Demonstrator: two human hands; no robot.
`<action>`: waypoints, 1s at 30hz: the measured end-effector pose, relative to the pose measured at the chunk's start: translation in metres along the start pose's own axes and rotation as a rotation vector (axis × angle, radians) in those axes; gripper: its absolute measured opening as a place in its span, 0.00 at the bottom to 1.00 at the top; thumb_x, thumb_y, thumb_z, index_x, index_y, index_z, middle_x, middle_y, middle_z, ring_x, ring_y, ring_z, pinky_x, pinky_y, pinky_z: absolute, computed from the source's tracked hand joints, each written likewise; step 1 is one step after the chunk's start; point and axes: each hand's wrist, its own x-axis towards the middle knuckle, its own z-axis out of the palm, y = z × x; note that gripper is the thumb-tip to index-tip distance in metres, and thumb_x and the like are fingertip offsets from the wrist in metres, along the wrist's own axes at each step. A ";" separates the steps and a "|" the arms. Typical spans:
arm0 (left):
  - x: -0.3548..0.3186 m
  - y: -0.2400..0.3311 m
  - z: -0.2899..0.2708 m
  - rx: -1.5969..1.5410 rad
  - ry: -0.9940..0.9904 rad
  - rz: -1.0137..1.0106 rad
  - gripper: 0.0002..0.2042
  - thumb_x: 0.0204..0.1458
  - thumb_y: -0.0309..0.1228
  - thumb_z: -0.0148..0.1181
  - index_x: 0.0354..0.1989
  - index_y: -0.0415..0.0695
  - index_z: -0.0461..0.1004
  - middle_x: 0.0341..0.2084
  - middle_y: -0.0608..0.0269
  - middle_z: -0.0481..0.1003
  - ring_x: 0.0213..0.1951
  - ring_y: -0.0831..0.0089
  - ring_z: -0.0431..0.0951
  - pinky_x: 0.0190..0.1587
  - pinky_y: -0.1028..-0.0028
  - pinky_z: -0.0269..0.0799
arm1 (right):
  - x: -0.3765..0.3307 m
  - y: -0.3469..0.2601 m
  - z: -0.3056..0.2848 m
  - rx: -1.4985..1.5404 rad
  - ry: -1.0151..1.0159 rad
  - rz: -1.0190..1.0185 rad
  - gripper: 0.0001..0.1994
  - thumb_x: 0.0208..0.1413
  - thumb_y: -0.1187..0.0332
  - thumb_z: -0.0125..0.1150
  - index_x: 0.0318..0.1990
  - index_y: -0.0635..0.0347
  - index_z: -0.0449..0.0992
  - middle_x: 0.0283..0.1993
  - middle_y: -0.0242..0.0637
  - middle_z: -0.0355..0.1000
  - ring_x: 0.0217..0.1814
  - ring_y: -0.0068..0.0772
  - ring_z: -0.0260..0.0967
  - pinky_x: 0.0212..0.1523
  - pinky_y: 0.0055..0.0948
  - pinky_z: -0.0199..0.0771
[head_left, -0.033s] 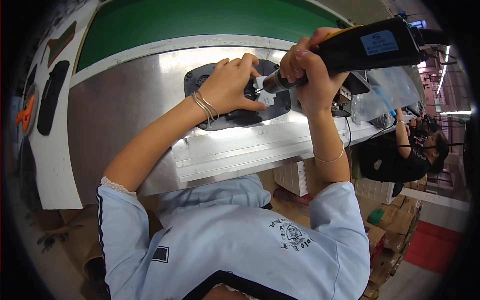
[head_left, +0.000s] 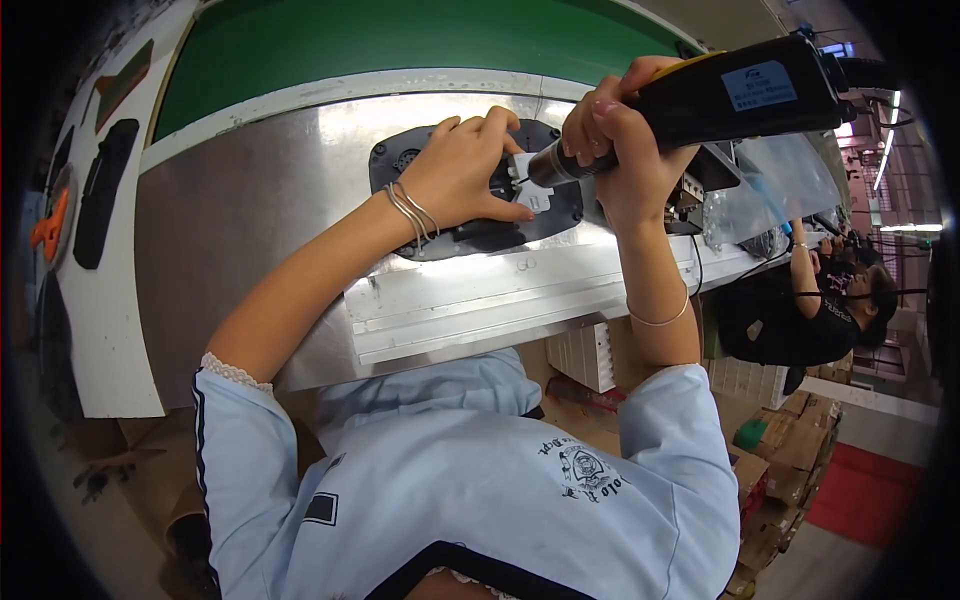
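Note:
A black electric screwdriver with a pale label is wrapped in the fingers of my right hand. It lies nearly level, and its nose points left at a small white part. That part rests on a flat black plastic housing with rounded corners. My left hand reaches over the housing, thumb at one end of the white part and index finger at the other, holding it between them. The screwdriver's nose hides some of the white part, and my left hand covers the middle of the housing.
The housing lies on a metal-topped bench with a white ledge along its near side. Beyond runs a green belt. Black parts and a clear plastic bag stand at right, near another person. A long black part lies at left.

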 end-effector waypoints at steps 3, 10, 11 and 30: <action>-0.001 -0.002 -0.001 -0.028 0.000 -0.012 0.43 0.30 0.51 0.74 0.50 0.38 0.58 0.38 0.60 0.76 0.47 0.60 0.74 0.57 0.55 0.57 | -0.001 0.001 0.004 0.015 0.025 0.045 0.10 0.49 0.83 0.51 0.38 0.65 0.60 0.20 0.36 0.63 0.15 0.23 0.61 0.16 0.23 0.64; -0.004 0.000 0.001 -0.032 0.003 -0.016 0.42 0.30 0.51 0.73 0.49 0.38 0.58 0.38 0.61 0.76 0.49 0.61 0.73 0.58 0.52 0.57 | -0.005 0.001 0.009 -0.003 -0.029 0.022 0.11 0.47 0.85 0.50 0.37 0.66 0.60 0.20 0.37 0.64 0.15 0.23 0.61 0.15 0.23 0.64; -0.004 0.000 0.002 -0.026 0.004 -0.013 0.42 0.30 0.51 0.73 0.49 0.39 0.59 0.38 0.61 0.76 0.49 0.61 0.73 0.58 0.52 0.57 | -0.004 0.000 0.012 -0.085 -0.011 0.041 0.11 0.47 0.83 0.50 0.37 0.64 0.58 0.18 0.35 0.60 0.13 0.24 0.57 0.15 0.25 0.62; 0.046 -0.026 -0.030 0.238 -0.093 -0.111 0.35 0.35 0.49 0.68 0.48 0.41 0.61 0.40 0.56 0.73 0.49 0.60 0.71 0.52 0.60 0.60 | -0.042 -0.056 -0.011 0.001 0.125 -0.092 0.15 0.50 0.76 0.55 0.43 0.58 0.59 0.19 0.27 0.57 0.13 0.17 0.50 0.13 0.20 0.58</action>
